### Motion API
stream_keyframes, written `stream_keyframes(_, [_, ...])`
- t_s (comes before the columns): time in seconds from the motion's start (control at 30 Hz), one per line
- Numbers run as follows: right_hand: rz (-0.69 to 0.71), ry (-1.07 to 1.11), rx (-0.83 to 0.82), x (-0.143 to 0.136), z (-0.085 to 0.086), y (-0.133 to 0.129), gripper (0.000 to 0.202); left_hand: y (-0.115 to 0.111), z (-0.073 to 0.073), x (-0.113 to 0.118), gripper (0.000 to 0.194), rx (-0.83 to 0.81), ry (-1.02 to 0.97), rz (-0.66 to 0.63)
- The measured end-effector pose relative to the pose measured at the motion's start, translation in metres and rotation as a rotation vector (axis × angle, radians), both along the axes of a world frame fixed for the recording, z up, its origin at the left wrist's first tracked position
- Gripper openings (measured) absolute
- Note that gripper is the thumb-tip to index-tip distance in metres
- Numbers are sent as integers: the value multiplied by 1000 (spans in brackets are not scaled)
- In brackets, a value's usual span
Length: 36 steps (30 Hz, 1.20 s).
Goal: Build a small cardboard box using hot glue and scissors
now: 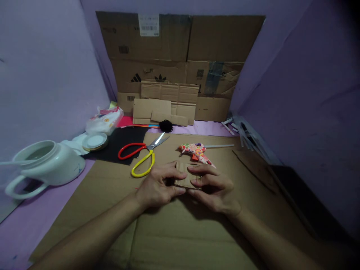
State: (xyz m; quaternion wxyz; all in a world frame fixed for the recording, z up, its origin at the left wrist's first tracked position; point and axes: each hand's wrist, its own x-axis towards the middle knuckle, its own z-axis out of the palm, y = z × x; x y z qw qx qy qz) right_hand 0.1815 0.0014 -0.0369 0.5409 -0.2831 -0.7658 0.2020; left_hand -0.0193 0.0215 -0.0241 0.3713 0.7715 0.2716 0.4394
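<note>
Head view, rounded white pot (63, 168), metal scissors (150, 147) with red and yellow loops, left hand (160, 185) pinching a small corrugated cardboard piece (188, 180) above a flat cardboard sheet (171, 236), patterned glue gun (198, 150) beyond, right hand (215, 189) pinching its other side.

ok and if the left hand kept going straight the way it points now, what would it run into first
Past the small cardboard piece pinched in its fingers, the left hand would probably meet the right hand first, though exact depth is hard to judge.
</note>
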Motion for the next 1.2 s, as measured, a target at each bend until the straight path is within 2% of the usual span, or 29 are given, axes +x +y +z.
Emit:
stream_keyframes(0.2, [-11,-21,8,0,0,0,16,1,1,0,15,21,9,-2])
stream_keyframes(0.53, [65,-172,-24,7,0,1,26,3,-3,-2,17,13,7,-21])
stream_keyframes(0.8, [26,-147,-86,2,-4,0,33,2,-3,0,17,-14,-23,-22])
stream_keyframes(0.97, [45,41,-190,3,-6,0,31,1,2,4,20,-34,-32,7])
stream_keyframes(1.1, [72,222,-313,3,-4,-1,28,-5,8,8,25,-143,32,101])
stream_keyframes(1.2, [79,268,-358,3,0,-2,27,-10,13,10,26,-224,31,114])
